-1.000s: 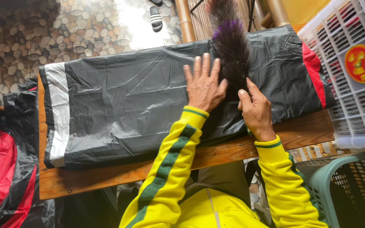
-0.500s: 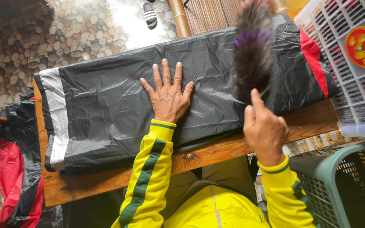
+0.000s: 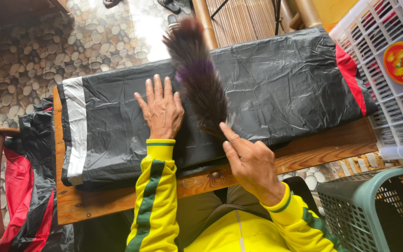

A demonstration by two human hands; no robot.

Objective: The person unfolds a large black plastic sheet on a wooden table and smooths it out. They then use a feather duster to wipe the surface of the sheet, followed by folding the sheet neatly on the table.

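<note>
The folded black plastic sheet with grey and red end bands lies lengthwise across the narrow brown wooden board, covering most of its top; the near edge of the board stays bare. The dark brown feather duster with a purple band rests on the sheet near its middle, plume pointing away from the person; its blurred outline suggests a sweeping stroke. The right hand is closed around the duster's lower end, index finger extended along it, which appears to steer the plume. The left hand lies flat just beside the plume, fingers spread wide, holding nothing; this placement appears to pin the thin sheet against shifting. A white slatted plastic crate touches the sheet's red end; a grey-green mesh plastic basket stands lower right; more black and red plastic hangs at the left, over a pebble-patterned floor.
</note>
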